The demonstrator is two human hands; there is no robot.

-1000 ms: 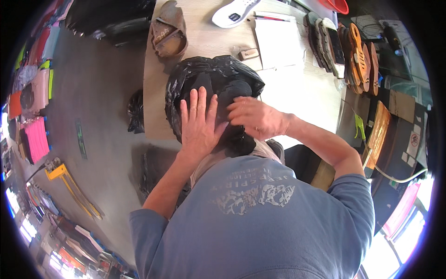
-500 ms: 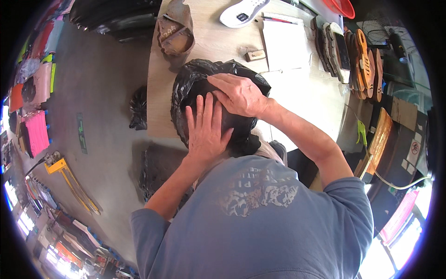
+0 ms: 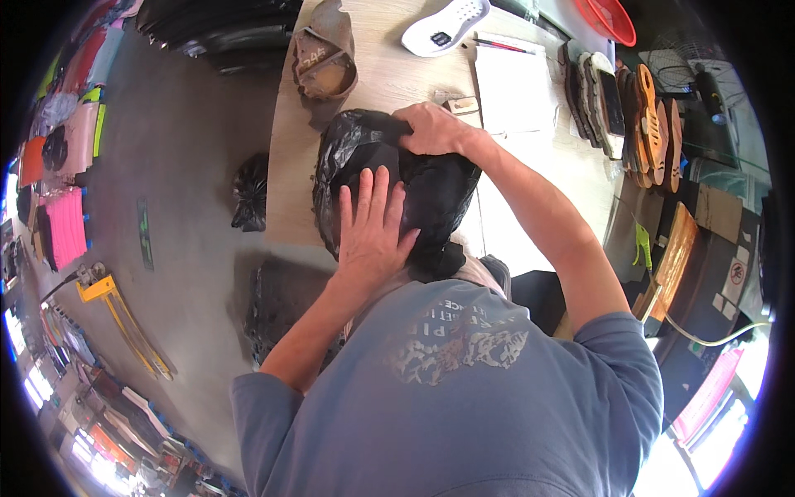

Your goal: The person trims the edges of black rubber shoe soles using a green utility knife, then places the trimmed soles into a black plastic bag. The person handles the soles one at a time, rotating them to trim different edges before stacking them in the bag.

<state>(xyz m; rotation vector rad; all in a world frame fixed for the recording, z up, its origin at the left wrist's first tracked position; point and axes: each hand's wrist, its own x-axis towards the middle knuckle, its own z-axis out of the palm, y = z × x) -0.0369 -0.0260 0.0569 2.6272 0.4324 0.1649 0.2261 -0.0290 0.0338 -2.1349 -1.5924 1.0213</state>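
Note:
A bulging black plastic bag (image 3: pixel 348 141) sits at the table's near edge, in front of my body. My left hand (image 3: pixel 371 224) lies flat on the dark contents, fingers stretched and spread. At the bag's far rim, my right hand (image 3: pixel 439 130) has its fingers curled round the plastic, the fingertips partly hidden by the folds. What the bag holds looks dark and smooth; I cannot make out its kind. Just beyond my right hand lies a small wooden block (image 3: pixel 460 105).
On the table (image 3: pixel 290 182) lie a brown cut-open mould-like piece (image 3: pixel 325 70), a white shoe sole (image 3: pixel 445 27), white paper (image 3: pixel 515 87), a pen (image 3: pixel 505 45) and a row of soles (image 3: pixel 592 99). A red basket (image 3: pixel 607 21) is far right. Another black bag (image 3: pixel 251 192) is on the floor.
My right hand has moved from lying over the dark contents to the bag's far rim and closed on the plastic. The left hand stays pressed flat. The whole view has shifted slightly.

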